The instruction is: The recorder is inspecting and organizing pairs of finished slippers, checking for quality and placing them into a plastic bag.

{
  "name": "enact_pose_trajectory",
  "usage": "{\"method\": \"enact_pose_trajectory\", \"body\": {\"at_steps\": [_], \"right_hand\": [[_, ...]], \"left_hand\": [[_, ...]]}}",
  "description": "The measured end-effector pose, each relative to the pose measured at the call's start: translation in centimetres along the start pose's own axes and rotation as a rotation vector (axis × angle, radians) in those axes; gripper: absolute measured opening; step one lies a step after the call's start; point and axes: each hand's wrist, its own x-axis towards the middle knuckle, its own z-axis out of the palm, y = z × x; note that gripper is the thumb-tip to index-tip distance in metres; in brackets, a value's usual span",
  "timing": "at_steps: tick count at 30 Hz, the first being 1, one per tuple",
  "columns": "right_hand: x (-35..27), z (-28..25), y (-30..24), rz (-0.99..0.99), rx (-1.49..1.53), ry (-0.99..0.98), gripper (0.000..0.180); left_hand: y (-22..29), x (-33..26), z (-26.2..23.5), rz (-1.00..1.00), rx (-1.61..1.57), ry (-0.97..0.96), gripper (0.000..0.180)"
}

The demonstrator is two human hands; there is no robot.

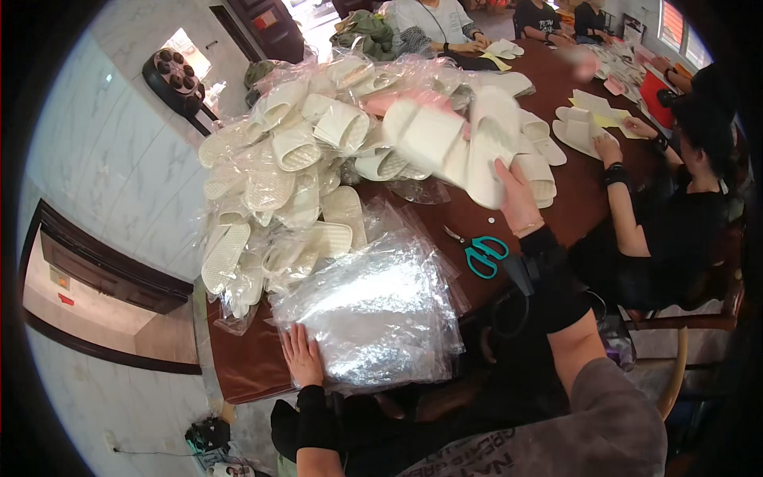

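Observation:
My right hand (519, 203) grips a pair of white slippers (491, 139) at the sole end and holds them above the table; one slipper is blurred by motion. My left hand (302, 358) lies flat, fingers stretched, on the near left corner of a stack of clear plastic bags (373, 298). Left of and beyond that stack is a heap of white slippers in clear bags (282, 147). More loose white slippers (536, 179) rest just right of the held pair. Below my right hand lie scissors with teal handles (485, 256).
The brown table (246, 370) curves away to the far right. A co-worker at the right handles white slippers (579, 131) and yellowish paper (612, 118). Other people sit at the far side. A red container (656, 99) stands at the far right, beside scattered slippers. A wooden chair (675, 374) is at my right.

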Motion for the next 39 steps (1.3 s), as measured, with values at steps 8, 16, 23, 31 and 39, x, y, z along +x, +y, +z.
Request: {"method": "enact_pose_trajectory", "body": {"at_steps": [8, 16, 23, 31, 39], "right_hand": [[-8.3, 5.3, 6.7, -0.610, -1.116, -0.612, 0.044], [-11.0, 3.8, 15.4, -0.292, -1.548, -1.161, 0.065], [-11.0, 3.8, 15.2, -0.226, -1.582, -1.178, 0.067], [-10.8, 3.6, 15.1, -0.256, -1.551, -1.178, 0.062], [-11.0, 3.6, 15.4, -0.326, -1.580, -1.139, 0.062]], "left_hand": [[-0.4, -0.1, 0.2, 0.042, 0.000, -0.005, 0.050], [-3.9, 1.7, -1.3, 0.054, -0.270, -0.140, 0.039], [3.3, 9.0, -9.6, -0.082, -0.463, 0.270, 0.024], [8.2, 18.3, -2.3, 0.167, 0.049, 0.173, 0.052], [1.2, 20.1, -11.6, 0.079, -0.387, 0.434, 0.029]]}}
